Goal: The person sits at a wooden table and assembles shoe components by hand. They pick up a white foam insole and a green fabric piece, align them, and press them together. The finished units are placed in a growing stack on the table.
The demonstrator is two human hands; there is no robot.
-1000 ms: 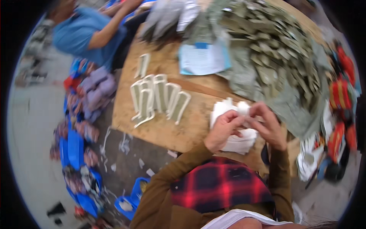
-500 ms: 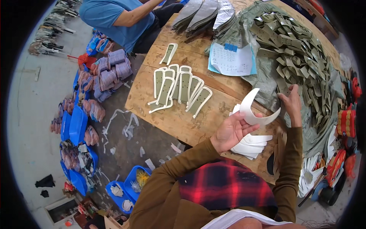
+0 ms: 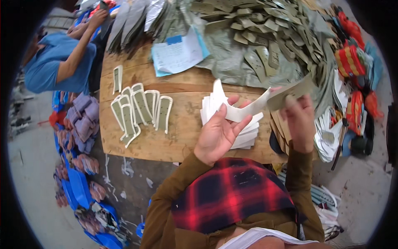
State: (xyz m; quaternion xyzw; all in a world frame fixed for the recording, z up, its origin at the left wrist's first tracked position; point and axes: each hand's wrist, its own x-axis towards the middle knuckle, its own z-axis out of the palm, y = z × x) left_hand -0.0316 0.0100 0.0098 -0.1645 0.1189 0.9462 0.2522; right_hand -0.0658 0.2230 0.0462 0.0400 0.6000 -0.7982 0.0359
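Note:
A white crescent-shaped piece point(image 3: 242, 113) is pinched between the thumb and fingers of my left hand point(image 3: 214, 133), with its horns pointing away from me. My right hand point(image 3: 299, 118), slightly blurred, grips a flat olive-green strip point(image 3: 287, 94). The strip's left end meets or overlaps the right horn of the crescent; I cannot tell whether they touch. Beneath my left hand, a fanned stack of white pieces point(image 3: 245, 137) lies on the wooden table point(image 3: 182, 145). Several olive pieces with white edging point(image 3: 143, 107) lie farther left.
A large heap of olive strips point(image 3: 265, 25) covers a grey-green plastic sheet point(image 3: 224, 70) at the far right. Written papers with a blue clip point(image 3: 176, 56) lie at the back, beside grey stacked sheets point(image 3: 128, 27). A co-worker in a blue shirt point(image 3: 66, 62) works at far left.
My right hand has lifted an olive strip off the heap and brought it toward me, beside the white crescent. My left hand still holds the crescent. The whole view has swung to the right.

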